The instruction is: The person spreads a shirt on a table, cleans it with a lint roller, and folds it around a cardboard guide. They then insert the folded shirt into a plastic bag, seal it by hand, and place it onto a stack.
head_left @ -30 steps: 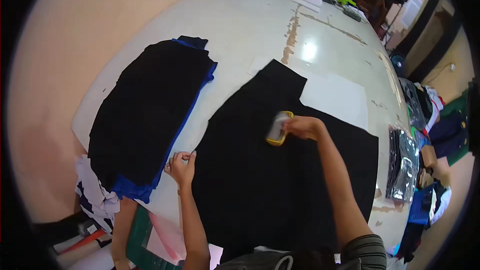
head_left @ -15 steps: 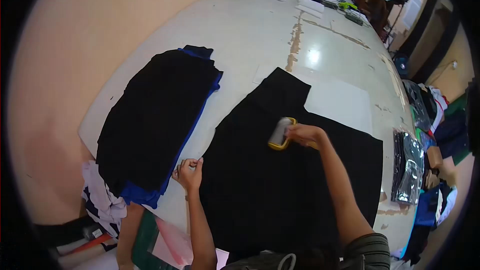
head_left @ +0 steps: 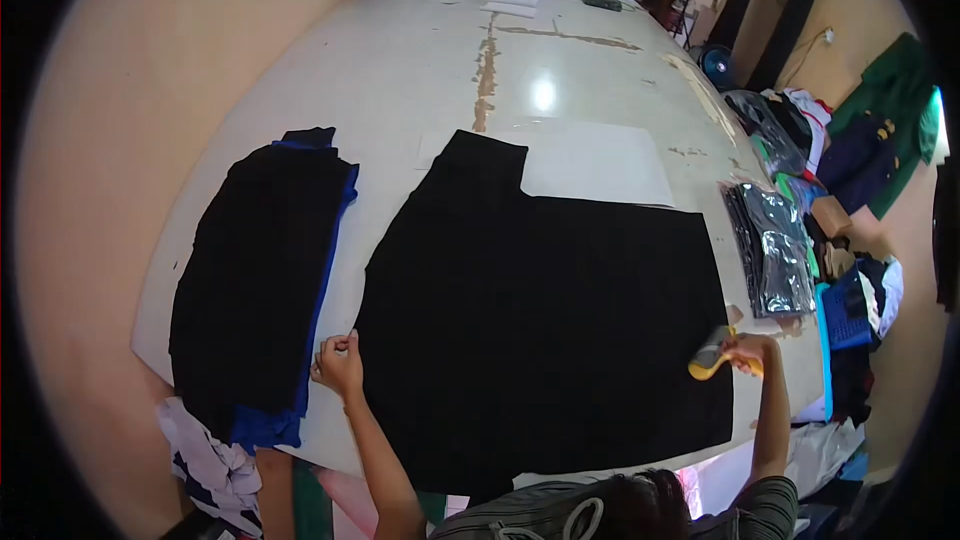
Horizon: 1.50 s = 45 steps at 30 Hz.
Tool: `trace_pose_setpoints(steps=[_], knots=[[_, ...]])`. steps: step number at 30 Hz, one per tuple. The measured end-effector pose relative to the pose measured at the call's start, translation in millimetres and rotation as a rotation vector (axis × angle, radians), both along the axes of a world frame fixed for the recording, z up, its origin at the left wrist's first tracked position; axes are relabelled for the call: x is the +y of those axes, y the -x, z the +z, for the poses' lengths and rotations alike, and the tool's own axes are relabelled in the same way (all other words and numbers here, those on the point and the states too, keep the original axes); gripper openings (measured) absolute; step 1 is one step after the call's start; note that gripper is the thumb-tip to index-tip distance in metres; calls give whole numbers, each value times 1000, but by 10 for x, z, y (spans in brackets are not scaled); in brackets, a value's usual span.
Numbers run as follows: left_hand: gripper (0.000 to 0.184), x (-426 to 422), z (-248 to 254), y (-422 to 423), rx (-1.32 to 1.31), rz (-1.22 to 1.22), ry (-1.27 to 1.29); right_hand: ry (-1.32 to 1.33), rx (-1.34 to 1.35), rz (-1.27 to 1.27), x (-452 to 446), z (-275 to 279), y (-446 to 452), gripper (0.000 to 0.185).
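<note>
A large piece of black fabric (head_left: 540,330) lies flat on the pale table (head_left: 400,70). At its left edge, my left hand (head_left: 338,364) has its fingers pinched together on the cloth's border. My right hand (head_left: 748,352) grips the handle of a yellow-framed roller (head_left: 710,354) at the right edge of the fabric. Left of the cloth is a pile of black pieces (head_left: 255,280), with blue fabric (head_left: 268,427) showing beneath it. A white sheet (head_left: 598,165) lies partly under the black fabric's top edge.
Plastic-wrapped dark packs (head_left: 770,250) lie near the table's right edge. Beyond that edge are a blue basket (head_left: 848,310) and heaped clothes. White cloth (head_left: 210,460) hangs or lies below the left corner. Folded white material (head_left: 511,0) rests farther back.
The roller in my right hand has moved from the fabric's upper middle to its right edge. My left hand stays at the left edge, while the view has turned.
</note>
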<state>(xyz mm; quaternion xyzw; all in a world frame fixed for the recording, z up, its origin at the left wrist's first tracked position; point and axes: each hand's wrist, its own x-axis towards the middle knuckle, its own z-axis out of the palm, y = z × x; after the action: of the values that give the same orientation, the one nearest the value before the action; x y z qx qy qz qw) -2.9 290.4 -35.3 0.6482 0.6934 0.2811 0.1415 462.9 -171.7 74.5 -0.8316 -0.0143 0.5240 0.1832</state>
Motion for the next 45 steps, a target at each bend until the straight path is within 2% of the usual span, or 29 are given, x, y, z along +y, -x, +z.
trace_pose_setpoints(steps=[3, 5, 7, 9, 11, 13, 15, 19, 24, 26, 27, 29, 31, 33, 35, 37, 39, 45], knots=[[22, 21, -28, -5, 5, -1, -24, -141, -88, 37, 707, 162, 120, 13], [22, 22, -29, -8, 10, 3, -32, -221, -143, 249, 1239, 15, -60, 17], [22, 42, -25, -22, 5, 24, -22, -282, -128, 179, 1898, -115, -169, 21], [23, 42, -64, 6, 8, -13, -30, -444, -69, 237, 2568, -255, -293, 22], [24, 12, -117, 108, 14, 18, -23, -468, -70, 478, 3206, -448, -456, 19], [25, 85, -160, 25, -21, 16, -24, -573, -20, 189, 3635, -498, -334, 16], [25, 61, -59, -57, 7, 17, -37, -550, 20, 246, 3823, -505, -370, 15], [24, 32, -45, -41, 19, 36, 5, -583, 49, 204, 3479, -453, -287, 16], [23, 55, -97, 16, 6, 4, -24, -669, -54, 214, 2010, -502, -25, 18], [23, 59, -121, 18, 13, 2, -47, -529, -96, 194, 1273, -335, 210, 20], [23, 59, -118, 20, 6, -5, -49, -533, -33, 43, 891, -243, 362, 19], [23, 46, -102, 19, 6, -12, -47, -348, -38, 38, 164, -151, 521, 14], [23, 43, -105, 17, 16, -6, -44, -300, 53, -58, -701, -309, 587, 9], [23, 63, -125, 28, 29, 2, -32, -55, 24, -259, -1047, -53, 887, 10], [23, 71, -136, 35, 20, -9, -26, -26, 94, -273, -1388, -23, 984, 11], [22, 33, -81, 20, 44, -7, -37, -14, 85, -326, -1407, 6, 1054, 13], [23, 30, -65, 21, 37, -5, -27, -59, 75, -261, -1222, 24, 1044, 13], [22, 35, -64, 22, -5, -13, -35, -396, -27, -32, 271, -248, 586, 16]])
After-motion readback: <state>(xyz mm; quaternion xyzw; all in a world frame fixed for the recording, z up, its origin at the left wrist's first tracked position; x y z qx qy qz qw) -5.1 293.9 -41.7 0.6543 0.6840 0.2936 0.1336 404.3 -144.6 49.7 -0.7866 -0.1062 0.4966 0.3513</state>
